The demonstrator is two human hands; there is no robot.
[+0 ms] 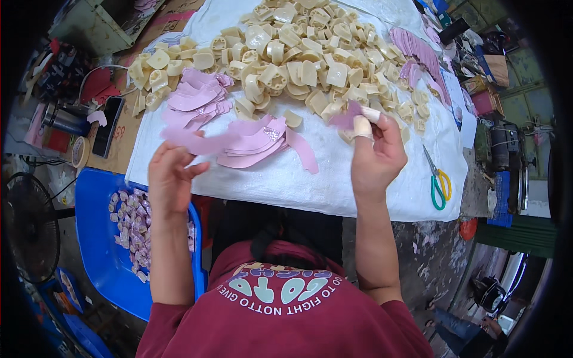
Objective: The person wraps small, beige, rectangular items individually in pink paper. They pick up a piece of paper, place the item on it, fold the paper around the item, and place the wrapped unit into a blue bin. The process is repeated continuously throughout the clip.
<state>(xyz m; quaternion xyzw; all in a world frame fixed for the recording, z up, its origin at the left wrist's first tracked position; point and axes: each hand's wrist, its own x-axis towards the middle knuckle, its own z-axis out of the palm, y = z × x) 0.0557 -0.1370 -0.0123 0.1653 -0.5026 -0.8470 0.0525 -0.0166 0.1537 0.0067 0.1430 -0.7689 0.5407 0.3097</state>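
both hands (179, 173) pinch thin curved pink strips (200, 143) beside glossy cream heel blocks (298, 53).

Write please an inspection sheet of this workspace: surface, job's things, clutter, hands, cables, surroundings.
Surface: table covered with a white sheet.
Job's things: pink curved strip in the left hand; small pink piece pinched by the right hand; pile of pink cut pieces in front of both; heap of cream moulded parts behind it.
Clutter: scissors with green and yellow handles near the right edge; dark phone and tape roll to the left.
Hands: both bare; the right forefinger has a pale wrap.
Cables: thin white cable at far left.
Surroundings: blue chair holding small purple pieces; black fan on the floor.
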